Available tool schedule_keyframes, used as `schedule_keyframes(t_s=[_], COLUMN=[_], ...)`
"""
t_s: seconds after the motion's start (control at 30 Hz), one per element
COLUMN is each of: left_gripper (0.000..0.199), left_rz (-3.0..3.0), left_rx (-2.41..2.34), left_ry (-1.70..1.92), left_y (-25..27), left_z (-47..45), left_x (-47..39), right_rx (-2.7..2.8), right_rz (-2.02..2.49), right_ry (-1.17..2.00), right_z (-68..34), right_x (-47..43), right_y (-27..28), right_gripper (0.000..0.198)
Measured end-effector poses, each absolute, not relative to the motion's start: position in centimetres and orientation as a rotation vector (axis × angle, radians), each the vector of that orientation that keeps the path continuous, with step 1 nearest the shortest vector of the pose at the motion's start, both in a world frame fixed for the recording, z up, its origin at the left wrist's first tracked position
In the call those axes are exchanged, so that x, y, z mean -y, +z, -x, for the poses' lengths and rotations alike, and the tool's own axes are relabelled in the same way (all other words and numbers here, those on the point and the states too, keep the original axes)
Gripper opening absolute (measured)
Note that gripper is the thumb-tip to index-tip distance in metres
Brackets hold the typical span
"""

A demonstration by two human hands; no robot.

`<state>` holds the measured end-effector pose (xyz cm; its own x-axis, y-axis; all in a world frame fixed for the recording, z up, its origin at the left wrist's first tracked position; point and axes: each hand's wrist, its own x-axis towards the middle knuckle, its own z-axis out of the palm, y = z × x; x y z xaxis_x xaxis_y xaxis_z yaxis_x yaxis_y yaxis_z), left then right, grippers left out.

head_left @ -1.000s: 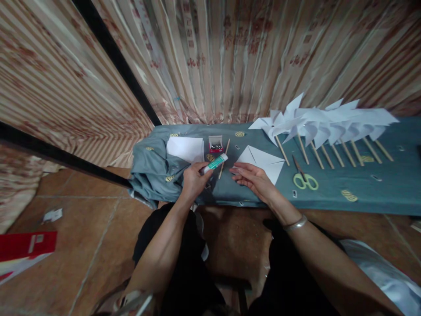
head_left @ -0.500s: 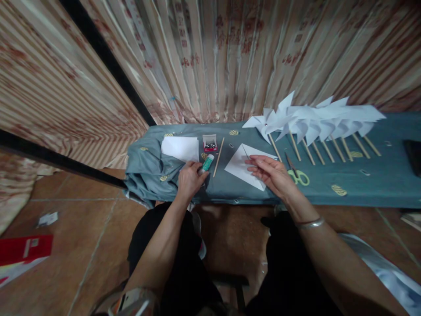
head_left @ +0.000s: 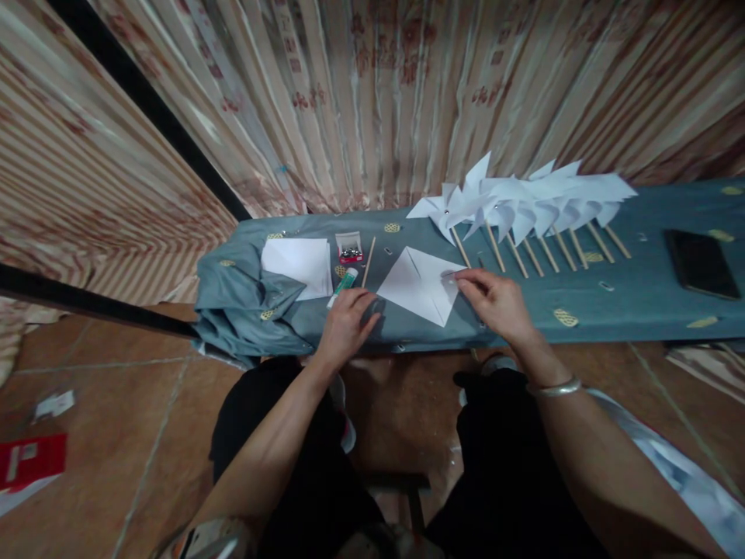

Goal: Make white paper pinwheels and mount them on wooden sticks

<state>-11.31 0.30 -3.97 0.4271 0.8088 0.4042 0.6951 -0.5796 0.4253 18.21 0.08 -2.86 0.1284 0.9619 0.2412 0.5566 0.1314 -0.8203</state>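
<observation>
A square white sheet of paper (head_left: 416, 287) lies turned cornerwise on the cloth, with a cut line running in from its far corner. My right hand (head_left: 497, 304) pinches the sheet's right corner between thumb and fingers. Near the left corner is my left hand (head_left: 348, 324), its thumb apart from the fingers and nothing held in it. Just beyond its knuckles lies a green and white glue stick (head_left: 345, 283). Behind the sheet's left side rests a thin wooden stick (head_left: 369, 262). Scissors are mostly hidden behind my right hand.
Several white paper pinwheels (head_left: 524, 203) on sticks lie in an overlapping row at the back right. A small open box of pins (head_left: 350, 250) sits beside a stack of white paper (head_left: 296, 262). At the right lies a dark phone (head_left: 701, 264).
My left hand has come away from the glue stick toward the sheet. My right hand has lowered from above the paper and closed on its right corner. The view has shifted right.
</observation>
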Motion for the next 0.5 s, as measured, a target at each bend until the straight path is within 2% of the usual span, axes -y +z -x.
schedule_keyframes(t_s=[0.13, 0.3, 0.5], left_gripper=[0.035, 0.041, 0.034], left_rz=[-2.610, -2.668, -2.706], left_rx=[-1.096, -1.017, -1.014], left_ry=[0.726, 0.476, 0.417], left_y=[-4.0, -3.9, -4.0], left_z=[7.4, 4.6, 4.5], left_x=[-0.6, -2.5, -3.4], right_rx=[1.908, 2.058, 2.146], right_rz=[1.578, 1.483, 1.422], right_ry=[0.307, 0.277, 0.267], right_z=[-18.1, -17.5, -17.6], right_x=[0.4, 0.6, 1.5], right_y=[-3.5, -4.7, -5.8], right_gripper=[0.027, 0.033, 0.034])
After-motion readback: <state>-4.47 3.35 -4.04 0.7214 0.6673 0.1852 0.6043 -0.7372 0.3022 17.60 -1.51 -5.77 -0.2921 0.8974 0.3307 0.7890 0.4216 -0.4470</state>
